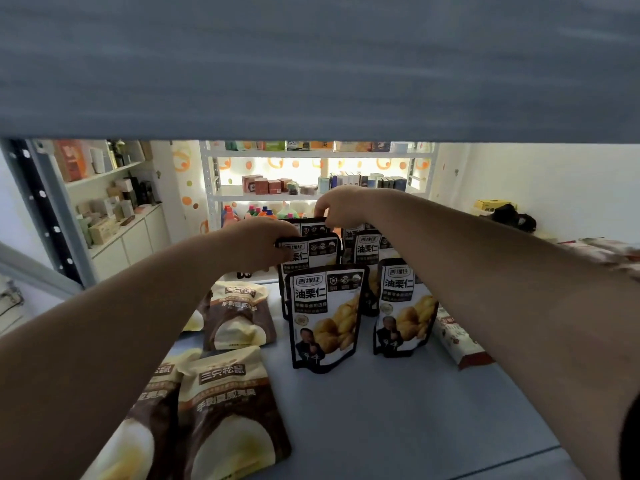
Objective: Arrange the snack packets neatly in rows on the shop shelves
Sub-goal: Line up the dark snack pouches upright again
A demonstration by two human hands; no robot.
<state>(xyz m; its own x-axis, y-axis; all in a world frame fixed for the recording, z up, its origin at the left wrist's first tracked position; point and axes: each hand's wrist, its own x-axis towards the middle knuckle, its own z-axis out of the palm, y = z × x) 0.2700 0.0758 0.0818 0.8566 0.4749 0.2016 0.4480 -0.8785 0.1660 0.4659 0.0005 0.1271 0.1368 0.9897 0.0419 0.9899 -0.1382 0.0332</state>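
Black chestnut packets stand upright in two rows on the grey-blue shelf [398, 410]. The front left packet [325, 320] and front right packet [403, 306] face me. My left hand [258, 244] grips the top left corner of the second packet [311, 252] in the left row. My right hand [341, 206] pinches the top edge of the rearmost packet [304, 225] in that row. Brown and cream nut packets [228, 417] lean at the front left, with another [239, 317] behind them.
A long reddish-white packet [457, 337] lies along the right side of the shelf. The underside of the shelf above [311, 64] fills the upper view. Beyond stand other shelves [311, 192] with boxes and bottles, and white cabinets [128, 244] at the left.
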